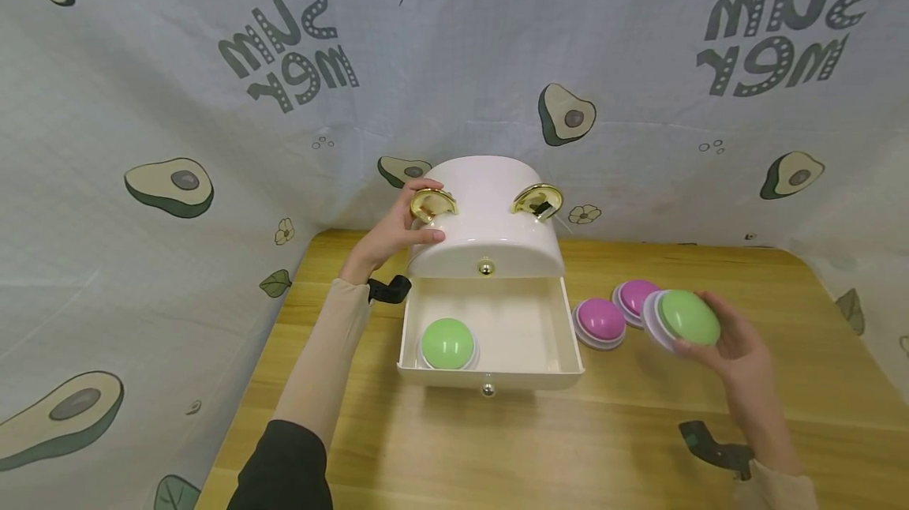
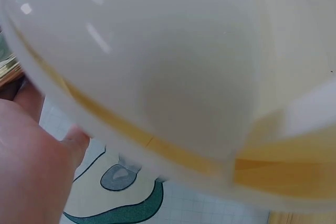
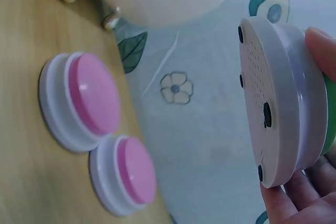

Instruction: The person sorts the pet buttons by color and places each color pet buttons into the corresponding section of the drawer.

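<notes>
Head view: a green button [image 1: 687, 317] is held in the right hand [image 1: 746, 368], pinched between the thumb and the fingers. It is lifted off the wood table [image 1: 497, 455], to the right of the white box [image 1: 490, 214], near two pink buttons [image 1: 601, 320]. Its cap is round, smooth and shiny, and is set in a white base. In the right wrist view it is seen tipped on its side, and its flat bottom is dotted with tiny holes and black feet [image 3: 268, 114].

The box's left side is gripped by the left hand [image 1: 390, 232]; the thumb is laid on the shell by a gold ear [image 1: 433, 204], and some fingers are hidden behind that ear. The drawer [image 1: 525, 328] is pulled out, and another green button [image 1: 448, 344] is set near its front left corner.
</notes>
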The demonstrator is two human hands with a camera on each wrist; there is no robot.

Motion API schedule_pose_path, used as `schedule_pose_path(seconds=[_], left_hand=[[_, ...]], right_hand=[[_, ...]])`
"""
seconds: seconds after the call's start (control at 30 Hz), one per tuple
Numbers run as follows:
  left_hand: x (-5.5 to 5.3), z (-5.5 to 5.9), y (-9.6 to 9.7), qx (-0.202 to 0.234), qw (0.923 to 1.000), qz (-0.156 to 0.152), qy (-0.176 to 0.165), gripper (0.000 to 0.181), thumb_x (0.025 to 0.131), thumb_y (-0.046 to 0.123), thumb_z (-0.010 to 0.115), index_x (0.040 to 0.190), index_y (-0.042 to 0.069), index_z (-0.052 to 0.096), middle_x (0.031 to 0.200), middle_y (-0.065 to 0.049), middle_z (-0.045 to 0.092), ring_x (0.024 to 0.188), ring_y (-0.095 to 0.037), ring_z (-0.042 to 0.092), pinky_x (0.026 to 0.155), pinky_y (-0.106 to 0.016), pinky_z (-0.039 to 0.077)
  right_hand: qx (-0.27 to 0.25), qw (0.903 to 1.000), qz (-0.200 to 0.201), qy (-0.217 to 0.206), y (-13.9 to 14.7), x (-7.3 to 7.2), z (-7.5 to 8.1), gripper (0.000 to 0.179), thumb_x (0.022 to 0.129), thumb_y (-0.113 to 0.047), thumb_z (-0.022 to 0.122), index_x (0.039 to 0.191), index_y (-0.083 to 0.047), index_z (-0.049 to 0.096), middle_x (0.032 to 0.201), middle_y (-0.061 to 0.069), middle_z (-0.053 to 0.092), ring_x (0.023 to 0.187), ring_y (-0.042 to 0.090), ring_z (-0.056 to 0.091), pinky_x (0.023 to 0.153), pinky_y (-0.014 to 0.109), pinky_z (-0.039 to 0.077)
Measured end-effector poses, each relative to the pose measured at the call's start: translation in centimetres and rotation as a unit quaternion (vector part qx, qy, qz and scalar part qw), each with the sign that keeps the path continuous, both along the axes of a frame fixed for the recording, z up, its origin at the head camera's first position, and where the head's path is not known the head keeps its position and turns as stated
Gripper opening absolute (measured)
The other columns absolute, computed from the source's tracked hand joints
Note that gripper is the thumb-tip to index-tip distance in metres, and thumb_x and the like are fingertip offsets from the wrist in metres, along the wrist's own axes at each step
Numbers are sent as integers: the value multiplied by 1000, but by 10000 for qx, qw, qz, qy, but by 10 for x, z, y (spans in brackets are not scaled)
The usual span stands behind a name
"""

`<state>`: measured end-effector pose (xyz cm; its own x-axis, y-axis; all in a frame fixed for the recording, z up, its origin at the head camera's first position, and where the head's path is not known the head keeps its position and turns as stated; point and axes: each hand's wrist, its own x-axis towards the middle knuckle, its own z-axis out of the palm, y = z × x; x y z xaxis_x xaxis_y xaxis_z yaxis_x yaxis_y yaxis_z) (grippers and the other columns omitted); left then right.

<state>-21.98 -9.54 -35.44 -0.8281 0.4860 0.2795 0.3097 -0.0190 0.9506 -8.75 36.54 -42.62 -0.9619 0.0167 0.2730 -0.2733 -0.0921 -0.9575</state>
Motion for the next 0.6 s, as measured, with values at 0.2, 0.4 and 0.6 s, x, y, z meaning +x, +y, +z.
schedule_pose_path(seconds=[0.2, 0.4, 0.6], left_hand=[[0, 0, 0, 36, 9999, -14, 101, 68, 82, -4, 68, 136, 17, 31, 132, -10, 38, 122, -22, 39, 106, -41, 24], [1, 0, 0, 97, 9999, -42, 60, 69, 82, -7, 67, 136, 17, 31, 131, -9, 39, 121, -22, 40, 106, -40, 24], [1, 0, 0, 98, 9999, -34, 26, 68, 82, -8, 66, 136, 18, 31, 131, -9, 39, 122, -22, 39, 108, -41, 22]], right_hand=[[112, 9998, 38, 153, -16, 1, 21, 74, 78, 28, 56, 144, 1, 36, 142, 4, 43, 131, 8, 36, 107, 16, 19], [89, 9990, 315, 297, -33, 2, 37, 72, 77, 29, 56, 142, 3, 39, 140, 7, 45, 131, 9, 38, 105, 16, 25], [452, 9977, 415, 279, -49, 3, 48, 73, 77, 27, 59, 142, 3, 38, 140, 8, 44, 131, 10, 37, 105, 16, 25]])
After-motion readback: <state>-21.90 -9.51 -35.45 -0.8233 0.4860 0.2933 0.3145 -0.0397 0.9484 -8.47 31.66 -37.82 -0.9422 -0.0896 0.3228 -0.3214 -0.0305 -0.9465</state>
